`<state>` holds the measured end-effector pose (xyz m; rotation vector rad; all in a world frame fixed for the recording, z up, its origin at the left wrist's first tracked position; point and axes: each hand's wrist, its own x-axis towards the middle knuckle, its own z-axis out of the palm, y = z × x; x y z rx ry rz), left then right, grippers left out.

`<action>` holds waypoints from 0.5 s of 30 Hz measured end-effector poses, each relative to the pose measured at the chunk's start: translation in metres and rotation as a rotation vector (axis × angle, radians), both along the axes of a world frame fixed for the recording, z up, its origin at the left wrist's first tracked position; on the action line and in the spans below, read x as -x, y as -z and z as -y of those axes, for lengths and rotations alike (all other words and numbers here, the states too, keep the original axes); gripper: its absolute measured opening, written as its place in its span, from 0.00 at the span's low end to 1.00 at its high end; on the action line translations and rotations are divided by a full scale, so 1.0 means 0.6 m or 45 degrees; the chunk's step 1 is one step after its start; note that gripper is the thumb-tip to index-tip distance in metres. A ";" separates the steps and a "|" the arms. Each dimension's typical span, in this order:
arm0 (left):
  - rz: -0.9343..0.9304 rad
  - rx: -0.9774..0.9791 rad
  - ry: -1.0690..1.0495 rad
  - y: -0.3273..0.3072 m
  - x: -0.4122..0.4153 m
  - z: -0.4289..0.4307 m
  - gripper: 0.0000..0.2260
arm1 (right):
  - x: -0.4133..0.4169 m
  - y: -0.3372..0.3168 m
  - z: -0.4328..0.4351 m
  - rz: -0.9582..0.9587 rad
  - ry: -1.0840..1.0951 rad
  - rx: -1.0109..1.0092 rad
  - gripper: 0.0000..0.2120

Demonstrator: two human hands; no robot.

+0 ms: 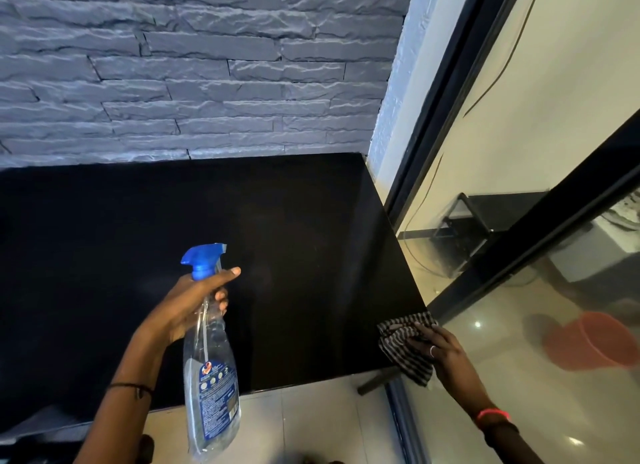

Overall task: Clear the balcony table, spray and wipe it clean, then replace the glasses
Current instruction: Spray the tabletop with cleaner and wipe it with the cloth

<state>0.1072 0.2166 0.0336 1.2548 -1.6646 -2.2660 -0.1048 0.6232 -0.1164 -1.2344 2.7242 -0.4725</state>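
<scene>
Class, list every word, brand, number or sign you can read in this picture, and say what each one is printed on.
No text can be read.
Blue label on the spray bottle in the left hand: print and a small logo, too small and blurred to read.
Striped cloth in the right hand, black table, stone wall: no writing.

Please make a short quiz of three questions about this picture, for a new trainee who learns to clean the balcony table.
1. True or false: glasses stand on the black table.
2. Which hand holds the spray bottle? A) left B) right C) neither
3. Fill in: the right hand holds a striped ____ at the table's near right corner.

Key
1. False: no glasses show on the part of the top in view.
2. A: the left hand grips the bottle's neck below the blue trigger head, with the bottle above the table's near edge.
3. Cloth: the striped cloth lies partly on the corner and partly hangs over it.
</scene>
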 end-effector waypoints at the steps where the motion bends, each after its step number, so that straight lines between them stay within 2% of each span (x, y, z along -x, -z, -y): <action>1: 0.000 0.003 0.007 -0.001 -0.002 -0.002 0.14 | 0.003 -0.001 0.002 0.020 0.001 0.031 0.29; 3: -0.007 0.013 0.018 -0.003 -0.007 -0.005 0.14 | -0.001 -0.022 0.012 0.199 0.164 0.128 0.26; 5: -0.020 0.020 0.018 -0.001 -0.011 -0.007 0.13 | -0.002 -0.040 0.020 0.368 0.454 0.236 0.23; 6: -0.026 0.022 0.020 -0.001 -0.013 -0.008 0.13 | 0.000 -0.046 0.024 0.395 0.576 0.253 0.26; 8: -0.031 0.022 0.018 -0.001 -0.016 -0.011 0.12 | 0.004 -0.051 0.027 0.534 0.743 0.167 0.39; 10: -0.033 0.023 0.018 -0.001 -0.018 -0.014 0.12 | 0.009 -0.051 0.028 0.675 0.808 0.007 0.43; 12: -0.042 0.029 0.024 0.000 -0.018 -0.018 0.12 | 0.014 -0.050 0.030 0.768 0.850 -0.053 0.38; 15: -0.058 0.044 0.028 0.002 -0.019 -0.024 0.11 | 0.019 -0.055 0.036 0.798 0.860 -0.054 0.15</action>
